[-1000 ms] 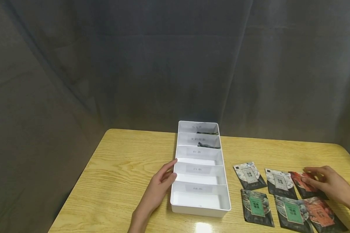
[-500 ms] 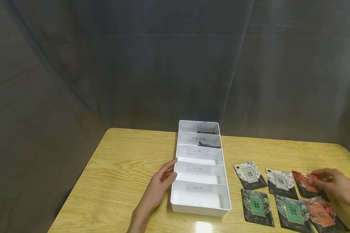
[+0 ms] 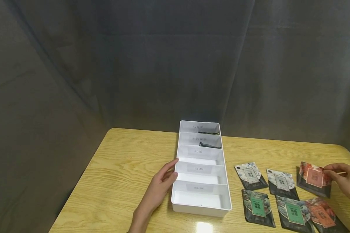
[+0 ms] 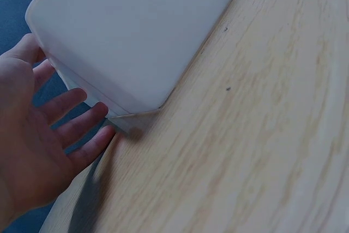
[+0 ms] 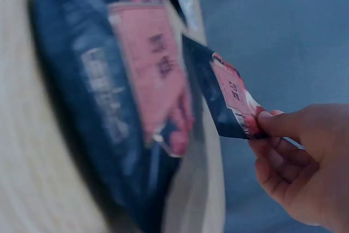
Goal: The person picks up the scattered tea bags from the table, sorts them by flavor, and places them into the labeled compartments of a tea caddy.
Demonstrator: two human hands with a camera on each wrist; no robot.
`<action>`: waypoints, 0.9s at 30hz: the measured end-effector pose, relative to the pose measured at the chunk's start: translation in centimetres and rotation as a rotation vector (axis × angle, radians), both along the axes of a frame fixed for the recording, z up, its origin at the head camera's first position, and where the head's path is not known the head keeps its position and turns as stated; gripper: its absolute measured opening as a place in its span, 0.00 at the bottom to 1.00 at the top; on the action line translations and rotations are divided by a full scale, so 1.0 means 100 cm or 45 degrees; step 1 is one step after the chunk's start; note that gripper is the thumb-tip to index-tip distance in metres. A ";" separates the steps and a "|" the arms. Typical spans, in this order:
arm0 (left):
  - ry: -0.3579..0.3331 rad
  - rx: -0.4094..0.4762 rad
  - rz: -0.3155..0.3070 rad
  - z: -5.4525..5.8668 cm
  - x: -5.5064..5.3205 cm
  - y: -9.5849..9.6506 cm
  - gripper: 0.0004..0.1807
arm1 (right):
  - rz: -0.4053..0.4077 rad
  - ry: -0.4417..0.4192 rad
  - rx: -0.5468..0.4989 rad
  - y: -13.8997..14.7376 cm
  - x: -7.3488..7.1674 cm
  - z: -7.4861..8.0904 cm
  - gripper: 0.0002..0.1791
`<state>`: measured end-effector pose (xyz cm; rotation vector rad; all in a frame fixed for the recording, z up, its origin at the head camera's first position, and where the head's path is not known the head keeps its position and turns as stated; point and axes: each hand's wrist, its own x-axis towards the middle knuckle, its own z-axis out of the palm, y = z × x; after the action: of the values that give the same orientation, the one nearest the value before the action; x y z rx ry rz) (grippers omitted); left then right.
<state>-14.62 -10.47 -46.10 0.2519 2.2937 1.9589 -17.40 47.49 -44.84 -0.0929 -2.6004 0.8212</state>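
At the right of the head view my right hand (image 3: 344,178) pinches a red-and-black tea packet (image 3: 314,179) by its right edge; the right wrist view shows this packet (image 5: 226,94) tilted up between thumb and fingers. A second red tea packet (image 3: 323,215) lies just in front of it, large in the right wrist view. My left hand (image 3: 158,187) rests against the left side of a white divided box (image 3: 202,210), fingers mostly straight. Thumb and index fingertip touch its rim. In the left wrist view the left hand (image 4: 49,129) is beside the box wall (image 4: 136,36).
Two white tea packets (image 3: 250,175) and two green tea packets (image 3: 258,207) lie between the box and the right hand. Dark packets (image 3: 210,145) stand in the two far compartments of the box. A grey curtain (image 3: 163,71) hangs behind the wooden table (image 3: 119,161).
My right hand has taken hold of the rear red tea packet, drawn it slightly right and raised it off the table. The left hand has stayed at the box.
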 end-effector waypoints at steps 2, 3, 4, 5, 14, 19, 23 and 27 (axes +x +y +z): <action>0.010 0.001 -0.003 0.000 -0.001 0.000 0.26 | 0.062 0.142 -0.113 0.015 -0.007 -0.009 0.13; 0.014 0.003 -0.003 0.001 -0.002 0.000 0.26 | 0.087 0.196 -0.166 0.026 -0.012 -0.016 0.17; 0.015 0.003 -0.005 0.000 -0.002 0.000 0.26 | 0.107 0.245 -0.208 0.038 -0.018 -0.023 0.21; 0.014 0.005 -0.006 0.000 -0.002 0.000 0.26 | 0.111 0.291 -0.230 0.050 -0.026 -0.032 0.25; -0.008 0.035 -0.014 0.000 0.000 0.000 0.26 | -0.007 0.408 -0.192 0.084 -0.058 -0.042 0.17; 0.001 0.030 -0.014 0.000 0.000 0.000 0.26 | 0.144 0.429 -0.286 0.026 -0.044 0.006 0.16; -0.003 0.024 -0.011 0.000 -0.001 0.001 0.26 | 0.075 0.294 -0.156 -0.025 -0.025 0.042 0.05; -0.002 0.007 -0.005 0.000 -0.001 0.000 0.25 | -0.038 0.098 0.056 -0.079 -0.007 0.081 0.13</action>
<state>-14.67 -10.45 -46.15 0.2548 2.2856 1.9630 -18.15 39.57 -36.70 -0.0852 -2.5372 0.7425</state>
